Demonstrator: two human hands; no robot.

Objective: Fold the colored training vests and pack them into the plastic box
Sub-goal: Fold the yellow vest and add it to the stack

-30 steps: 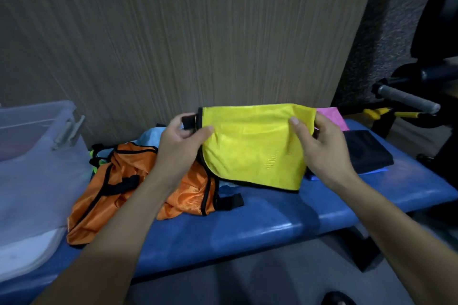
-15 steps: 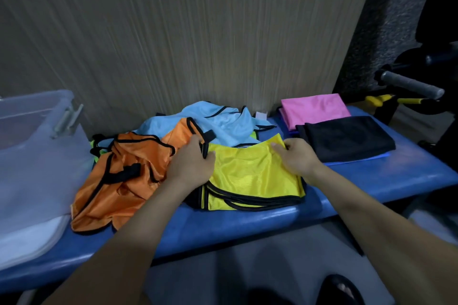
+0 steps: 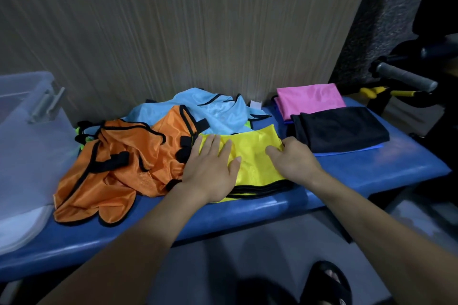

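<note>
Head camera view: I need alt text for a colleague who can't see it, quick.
Both hands, left hand and right hand, lie on a folded yellow vest on a blue bench. Unfolded orange vest and light blue vest lie left; folded pink vest and black vest right; plastic box far left.

Blue bench (image 3: 347, 180) (padded, perhaps) carries vests (image 3: 138, 161) and plastic box (image 3: 27, 146).
</note>
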